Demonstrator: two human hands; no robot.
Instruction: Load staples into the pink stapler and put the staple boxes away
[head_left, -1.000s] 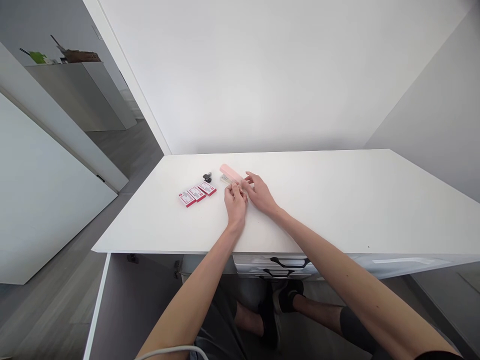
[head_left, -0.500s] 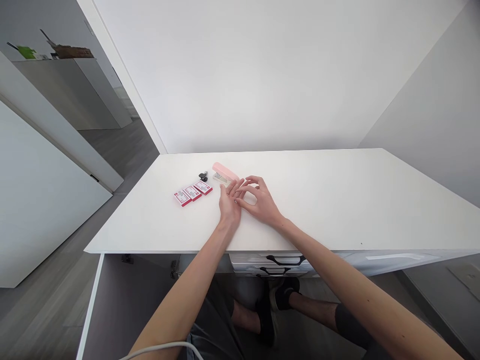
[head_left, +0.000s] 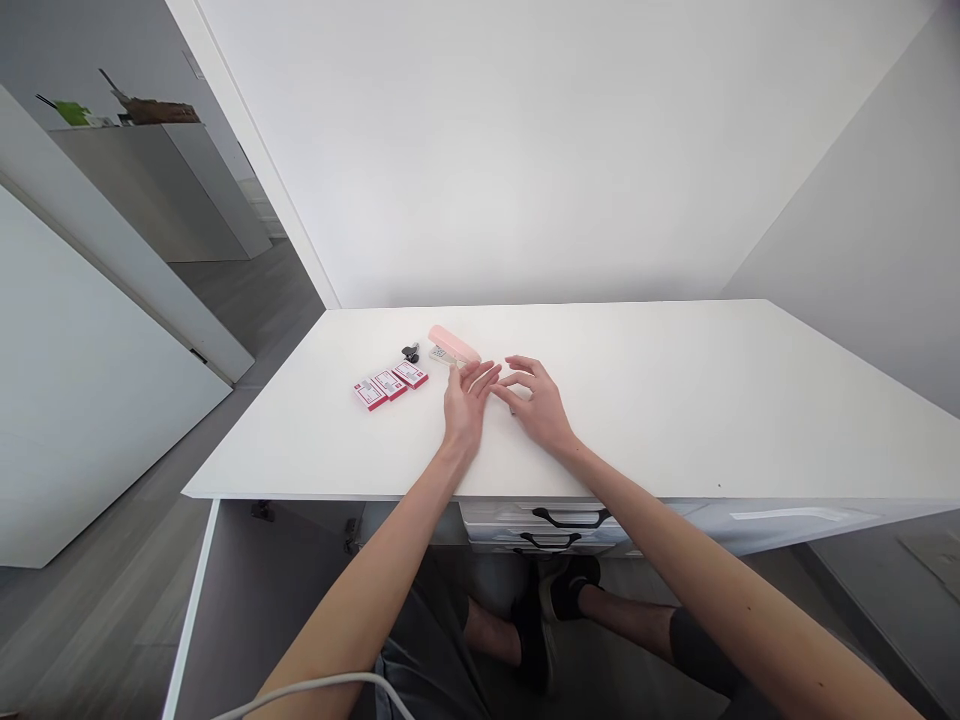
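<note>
My left hand (head_left: pixel 466 402) rests palm up on the white tabletop (head_left: pixel 660 400), fingers stretched out; I see nothing clearly lying in it. Close by on the right, my right hand (head_left: pixel 540 408) has its thumb and index finger drawn together near the left fingertips. Whatever sits in that pinch is too small to make out. A tiny dark speck shows under the right hand. Just behind my left fingers lies a stapler (head_left: pixel 454 343) with a pink top and a whitish base. Several small red-and-white boxes (head_left: pixel 390 384) form a slanted row left of my left hand.
A small black object (head_left: pixel 410 352) lies between the boxes and the stapler. Below the tabletop are drawers with black handles (head_left: pixel 571 518) and an open compartment at left. A white cable (head_left: pixel 322 684) crosses my left forearm. The wall stands behind the table.
My right hand has moved right, away from the left palm, and its thumb and index finger have come together. My left hand stays palm up. The view has shifted slightly.
</note>
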